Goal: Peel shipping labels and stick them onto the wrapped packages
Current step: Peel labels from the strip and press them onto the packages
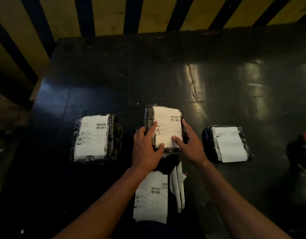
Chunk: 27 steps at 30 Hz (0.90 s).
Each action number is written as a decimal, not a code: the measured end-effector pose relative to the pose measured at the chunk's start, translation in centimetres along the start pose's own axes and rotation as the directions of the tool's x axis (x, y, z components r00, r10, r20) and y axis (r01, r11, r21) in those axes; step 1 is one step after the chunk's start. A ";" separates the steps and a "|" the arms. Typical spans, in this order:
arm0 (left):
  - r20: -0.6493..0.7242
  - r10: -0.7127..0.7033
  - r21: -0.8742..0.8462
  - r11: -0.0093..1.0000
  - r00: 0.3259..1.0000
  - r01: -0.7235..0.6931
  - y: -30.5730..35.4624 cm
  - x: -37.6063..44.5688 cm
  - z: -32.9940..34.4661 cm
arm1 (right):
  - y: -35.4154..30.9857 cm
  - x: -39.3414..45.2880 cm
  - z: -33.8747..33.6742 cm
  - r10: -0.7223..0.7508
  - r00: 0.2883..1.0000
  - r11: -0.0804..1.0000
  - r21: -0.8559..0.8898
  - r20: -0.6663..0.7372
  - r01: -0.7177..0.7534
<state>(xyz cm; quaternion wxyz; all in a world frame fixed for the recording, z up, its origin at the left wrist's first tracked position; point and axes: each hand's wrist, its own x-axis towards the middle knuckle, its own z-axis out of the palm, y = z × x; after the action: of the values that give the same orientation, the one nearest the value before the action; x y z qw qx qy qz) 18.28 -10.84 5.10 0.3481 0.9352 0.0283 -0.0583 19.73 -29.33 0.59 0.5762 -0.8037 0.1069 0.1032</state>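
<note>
A stack of shipping labels point(151, 198) is lying nearest the person, just in front of the middle package point(164, 129). The left hand point(147, 146) and right hand point(188, 142) are gripping that package's sides, thumbs pressing its label point(167, 125). Labelled packages are sitting left point(95, 138) and right point(226, 144) of it on the dark table point(166, 75)

— Where can I move?
— The far half of my desk point(166, 75) lies open, up to the striped wall point(114, 14).
— And sideways?
— A left package point(95, 138) and a right package point(226, 144) flank me, with bare gaps between; loose labels point(150, 197) lie near me.
</note>
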 end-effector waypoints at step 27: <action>0.429 0.109 -0.216 0.976 0.897 -0.015 10.3 -1.8 16.6 | 9.6 -3.8 -19.9 -0.030 0.966 0.791 -0.597 -0.258 -0.135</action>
<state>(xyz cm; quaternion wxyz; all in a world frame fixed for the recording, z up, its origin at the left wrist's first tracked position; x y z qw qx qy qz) 15.98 -29.53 -0.42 0.4425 0.8571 -0.0748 -0.2530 14.20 -51.00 -0.73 0.2649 -0.9493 0.1634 0.0445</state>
